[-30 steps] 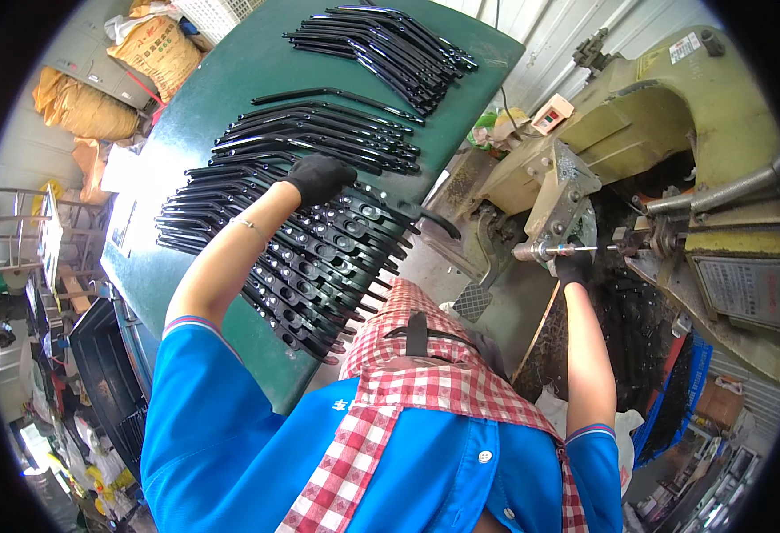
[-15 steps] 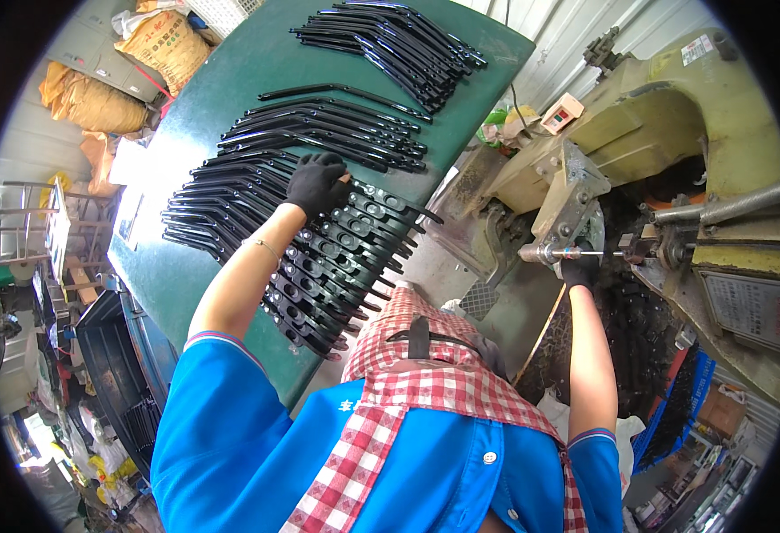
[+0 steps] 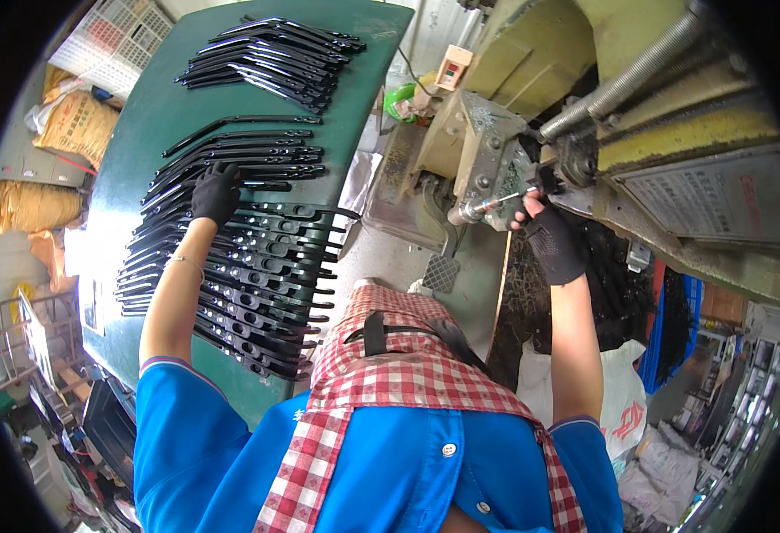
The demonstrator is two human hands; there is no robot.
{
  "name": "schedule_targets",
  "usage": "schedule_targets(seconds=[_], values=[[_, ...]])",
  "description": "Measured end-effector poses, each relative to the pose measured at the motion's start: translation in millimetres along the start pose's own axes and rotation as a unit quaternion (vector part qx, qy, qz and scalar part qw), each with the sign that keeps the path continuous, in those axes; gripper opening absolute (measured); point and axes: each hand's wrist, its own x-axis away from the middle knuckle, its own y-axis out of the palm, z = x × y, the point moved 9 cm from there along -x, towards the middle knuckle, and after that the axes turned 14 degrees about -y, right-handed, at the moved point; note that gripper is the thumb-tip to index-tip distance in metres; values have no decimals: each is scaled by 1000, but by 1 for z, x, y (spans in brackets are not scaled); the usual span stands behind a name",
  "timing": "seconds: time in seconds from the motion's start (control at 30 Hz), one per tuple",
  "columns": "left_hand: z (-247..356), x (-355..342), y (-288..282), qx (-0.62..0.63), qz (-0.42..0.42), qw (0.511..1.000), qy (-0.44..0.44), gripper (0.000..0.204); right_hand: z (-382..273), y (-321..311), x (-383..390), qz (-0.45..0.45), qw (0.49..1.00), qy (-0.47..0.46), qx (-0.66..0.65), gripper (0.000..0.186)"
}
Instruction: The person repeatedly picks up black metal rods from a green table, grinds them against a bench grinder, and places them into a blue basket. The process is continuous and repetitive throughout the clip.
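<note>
My left hand, in a black glove, is closed at the near end of a row of bent black rods on the green table. A short length of rod sticks out from its right side. Just below, a stack of black flat bars with holes lies side by side, their thin ends past the table edge. My right hand, in a black glove with bare fingertips, is curled beside the machine's head. Its fingertips meet near a thin silver rod; what they pinch is too small to name.
More bent black rods lie at the far end of the green table. A foot pedal stands under the machine. A blue crate with dark parts is at the right, near a white sack. Stuffed sacks line the left.
The view has shifted, so table and machine appear further left. My left hand has gone from the flat bars to the bent rods. My right hand is now more plainly visible beside the machine's head.
</note>
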Motion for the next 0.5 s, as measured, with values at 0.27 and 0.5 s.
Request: schedule_targets(seconds=[0.27, 0.5], values=[[-6, 4, -5, 36, 12, 999, -11, 28, -2, 23, -3, -23, 999, 12, 21, 11], [0, -1, -15, 21, 37, 999, 15, 33, -3, 32, -3, 8, 1000, -9, 20, 17]])
